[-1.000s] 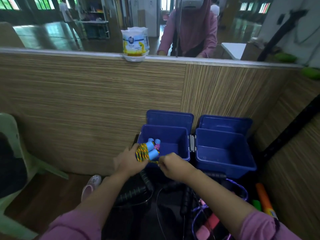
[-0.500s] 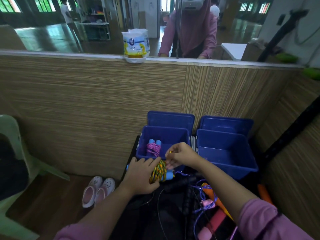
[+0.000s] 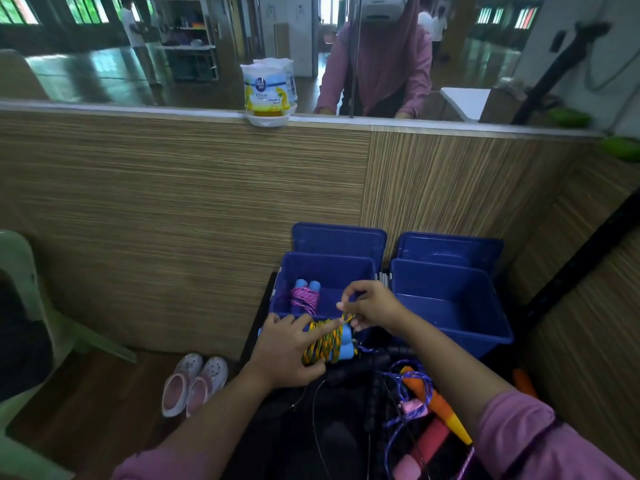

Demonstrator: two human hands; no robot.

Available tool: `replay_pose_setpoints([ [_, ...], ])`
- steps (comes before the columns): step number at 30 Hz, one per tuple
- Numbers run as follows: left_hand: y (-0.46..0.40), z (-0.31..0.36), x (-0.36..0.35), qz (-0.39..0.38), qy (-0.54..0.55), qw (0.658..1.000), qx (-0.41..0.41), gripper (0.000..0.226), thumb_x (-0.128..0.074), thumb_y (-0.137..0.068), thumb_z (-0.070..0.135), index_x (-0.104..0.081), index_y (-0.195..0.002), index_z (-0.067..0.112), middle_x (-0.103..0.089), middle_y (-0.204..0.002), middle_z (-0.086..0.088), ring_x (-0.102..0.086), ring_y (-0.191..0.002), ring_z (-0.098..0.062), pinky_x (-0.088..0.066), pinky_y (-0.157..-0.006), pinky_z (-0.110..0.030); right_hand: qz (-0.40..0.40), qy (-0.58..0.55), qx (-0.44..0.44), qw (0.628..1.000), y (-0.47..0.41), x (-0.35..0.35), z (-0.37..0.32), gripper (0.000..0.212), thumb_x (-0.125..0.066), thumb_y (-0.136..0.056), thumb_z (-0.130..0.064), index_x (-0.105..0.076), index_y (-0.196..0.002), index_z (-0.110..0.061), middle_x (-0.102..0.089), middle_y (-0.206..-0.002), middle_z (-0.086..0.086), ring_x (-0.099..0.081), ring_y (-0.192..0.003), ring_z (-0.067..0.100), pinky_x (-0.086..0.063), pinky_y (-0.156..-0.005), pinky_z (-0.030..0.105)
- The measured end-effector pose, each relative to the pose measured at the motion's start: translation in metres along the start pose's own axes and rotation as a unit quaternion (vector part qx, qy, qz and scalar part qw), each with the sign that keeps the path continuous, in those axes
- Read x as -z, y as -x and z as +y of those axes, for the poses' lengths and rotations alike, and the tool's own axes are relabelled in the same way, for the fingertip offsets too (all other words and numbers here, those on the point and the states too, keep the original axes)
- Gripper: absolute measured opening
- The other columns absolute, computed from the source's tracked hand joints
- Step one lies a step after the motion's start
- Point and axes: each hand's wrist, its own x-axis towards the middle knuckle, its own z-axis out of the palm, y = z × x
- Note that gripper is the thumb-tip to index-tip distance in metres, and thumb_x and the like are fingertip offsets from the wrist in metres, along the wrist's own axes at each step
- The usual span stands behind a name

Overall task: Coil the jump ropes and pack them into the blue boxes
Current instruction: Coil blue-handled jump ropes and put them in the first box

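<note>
Here the left hand (image 3: 287, 355) gripped a coiled rope (image 3: 323, 341) of yellow and green cord wound around blue handles (image 3: 343, 346), its thumb under the bundle and a finger laid straight across the top. The bundle sat just near of the left box (image 3: 327, 271), close to its near wall, with its long axis running from near-right to far-left and the handle ends pointing near-right. The right hand (image 3: 372, 308) pinched the loose end of the cord at the far-right side of the bundle, thumb and forefinger closed on it, the other fingers curled above.

Inside the left box lay a second coil (image 3: 304, 299), pink and purple cord around two blue handles that stood roughly upright against the left wall. The right box (image 3: 450, 299) stood just beside it, both with lids tilted back against the wooden partition (image 3: 180, 209).

Near the hands, a dark heap of uncoiled ropes (image 3: 408, 393) held black handles, a purple cord and an orange handle. A pair of pink shoes (image 3: 194, 382) stood on the floor to the left, beside a green chair (image 3: 20, 271). A white container (image 3: 268, 90) rested on the ledge above the partition.
</note>
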Motion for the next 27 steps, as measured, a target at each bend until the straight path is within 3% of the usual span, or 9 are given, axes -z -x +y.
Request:
replay_pose_setpoints([
  [3,-0.001,0.001,-0.001,0.001,0.022,0.999,0.031,0.082,-0.055,-0.068,0.061,-0.025,-0.144,0.052,-0.051,-0.083,0.011,-0.054,-0.071,-0.012,-0.038,-0.066,-0.031,-0.027,-0.113,-0.014,0.993,0.002,0.005,0.000,0.011,-0.071,-0.082,-0.010,-0.063,-0.084,-0.003,-0.064,-0.059,0.009,-0.064,-0.052,0.014,-0.056,-0.055,0.023],
  [6,0.000,-0.006,-0.004,-0.004,0.031,0.998,0.050,0.080,-0.052,-0.070,0.061,-0.024,-0.144,0.053,-0.050,-0.084,0.013,-0.054,-0.072,-0.010,-0.037,-0.066,-0.031,-0.084,-0.176,-0.023,0.980,0.005,0.015,-0.002,0.017,-0.069,-0.081,0.000,-0.065,-0.095,0.007,-0.070,-0.078,0.017,-0.071,-0.074,0.022,-0.058,-0.069,0.025],
  [8,0.001,-0.010,-0.005,-0.008,0.033,0.998,0.049,0.079,-0.051,-0.070,0.061,-0.023,-0.143,0.053,-0.049,-0.085,0.013,-0.055,-0.074,-0.010,-0.039,-0.067,-0.032,-0.107,-0.125,-0.016,0.986,0.008,0.020,-0.002,0.026,-0.068,-0.079,0.007,-0.064,-0.105,0.008,-0.071,-0.086,0.018,-0.071,-0.081,0.021,-0.057,-0.069,0.022],
  [11,0.001,-0.012,-0.008,-0.008,0.028,0.999,0.035,0.079,-0.051,-0.070,0.061,-0.022,-0.143,0.053,-0.050,-0.085,0.012,-0.054,-0.073,-0.010,-0.041,-0.067,-0.032,-0.090,-0.003,0.025,0.996,0.008,0.021,0.001,0.027,-0.070,-0.078,0.007,-0.066,-0.104,0.004,-0.070,-0.086,0.016,-0.071,-0.074,0.015,-0.056,-0.064,0.020],
  [14,0.001,-0.013,-0.011,-0.001,0.033,0.999,0.040,0.079,-0.052,-0.071,0.061,-0.025,-0.144,0.052,-0.048,-0.083,0.012,-0.054,-0.070,-0.009,-0.038,-0.064,-0.030,-0.067,-0.012,0.047,0.997,0.003,0.018,0.005,0.016,-0.070,-0.082,-0.001,-0.068,-0.097,0.005,-0.070,-0.078,0.011,-0.071,-0.074,0.017,-0.059,-0.069,0.026],
  [17,0.003,-0.014,-0.015,0.005,0.033,0.998,0.047,0.076,-0.051,-0.072,0.062,-0.026,-0.143,0.052,-0.048,-0.086,0.012,-0.055,-0.073,-0.009,-0.037,-0.064,-0.029,-0.020,0.027,0.060,0.998,0.000,0.017,0.008,0.018,-0.073,-0.082,-0.018,-0.069,-0.086,-0.001,-0.064,-0.065,0.004,-0.062,-0.062,0.010,-0.052,-0.060,0.022],
  [20,0.004,-0.015,-0.017,0.016,0.050,0.997,0.065,0.074,-0.051,-0.071,0.062,-0.027,-0.140,0.051,-0.049,-0.087,0.013,-0.057,-0.076,-0.010,-0.043,-0.066,-0.033,-0.008,0.035,0.044,0.998,-0.002,0.012,0.016,0.018,-0.070,-0.085,-0.028,-0.065,-0.081,-0.011,-0.063,-0.073,0.001,-0.061,-0.069,0.009,-0.053,-0.065,0.026],
  [24,0.002,-0.016,-0.020,0.020,0.029,0.998,0.054,0.074,-0.050,-0.070,0.063,-0.030,-0.140,0.051,-0.050,-0.087,0.013,-0.058,-0.077,-0.010,-0.041,-0.067,-0.032,-0.030,0.028,0.032,0.999,0.000,0.008,0.018,0.020,-0.065,-0.089,-0.029,-0.062,-0.087,-0.010,-0.063,-0.088,0.001,-0.065,-0.084,0.010,-0.057,-0.073,0.030],
  [27,0.002,-0.015,-0.021,0.030,0.006,0.999,0.032,0.067,-0.042,-0.077,0.076,-0.035,-0.138,0.049,-0.051,-0.087,0.013,-0.057,-0.076,-0.009,-0.039,-0.067,-0.032,-0.034,0.042,0.039,0.998,0.000,0.002,0.018,0.017,-0.063,-0.091,-0.027,-0.061,-0.085,-0.012,-0.065,-0.085,0.004,-0.065,-0.081,0.010,-0.057,-0.075,0.036],
])
